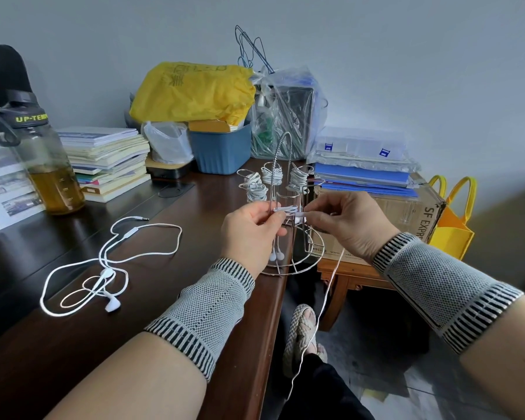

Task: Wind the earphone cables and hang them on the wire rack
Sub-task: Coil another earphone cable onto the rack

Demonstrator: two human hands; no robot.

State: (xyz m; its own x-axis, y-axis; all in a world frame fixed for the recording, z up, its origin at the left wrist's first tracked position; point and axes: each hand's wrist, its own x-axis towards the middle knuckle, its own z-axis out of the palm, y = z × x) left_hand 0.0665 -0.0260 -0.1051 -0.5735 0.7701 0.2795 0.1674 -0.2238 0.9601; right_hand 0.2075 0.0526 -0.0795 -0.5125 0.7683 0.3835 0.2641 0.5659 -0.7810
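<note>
White earphone cable (288, 210) is pinched between both hands at frame centre: the left hand (250, 230) grips its folded loops, the right hand (344, 224) pinches the strand, whose tail drops past the dark table's (194, 237) right edge toward the floor. Just behind them, the wire rack (285, 213) stands at that edge, wound bundles (272, 174) hanging on it. A loose earphone (109, 268) sprawls across open tabletop at left.

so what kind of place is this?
Probably a home office or a cluttered work desk: a dark wooden desk against a plain wall, a stack of books, stacked plastic folders on an SF Express cardboard box.
</note>
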